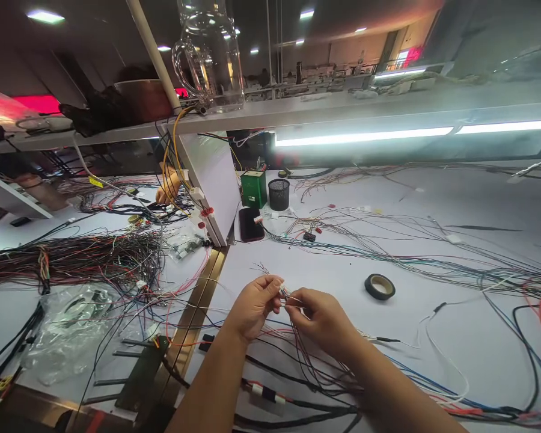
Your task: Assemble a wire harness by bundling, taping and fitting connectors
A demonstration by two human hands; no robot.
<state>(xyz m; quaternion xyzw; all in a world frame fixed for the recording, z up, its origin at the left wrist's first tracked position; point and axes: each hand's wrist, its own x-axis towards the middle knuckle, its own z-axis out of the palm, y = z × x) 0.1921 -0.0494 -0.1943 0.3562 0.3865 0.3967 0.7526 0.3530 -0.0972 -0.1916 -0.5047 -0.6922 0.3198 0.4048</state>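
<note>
My left hand (256,304) pinches a small white connector (283,288) between thumb and fingers, above the white table. Close against it, my right hand (318,316) is closed on thin wires (293,299) that run to the connector; my fingertips hide where they meet. Loose wire ends (262,268) poke out beyond my left hand. Below both hands, a bundle of dark and red wires (304,355) hangs down to the table. Black sleeved cables (293,409) with white bands lie under my forearms.
A roll of black tape (380,287) lies to the right. Farther back are a phone (251,225), a green box (253,189), a mesh cup (279,194) and long wires (388,255). Left of a divider (211,186), a co-worker's hand (168,185) is among wires; a plastic bag (72,331) lies nearer.
</note>
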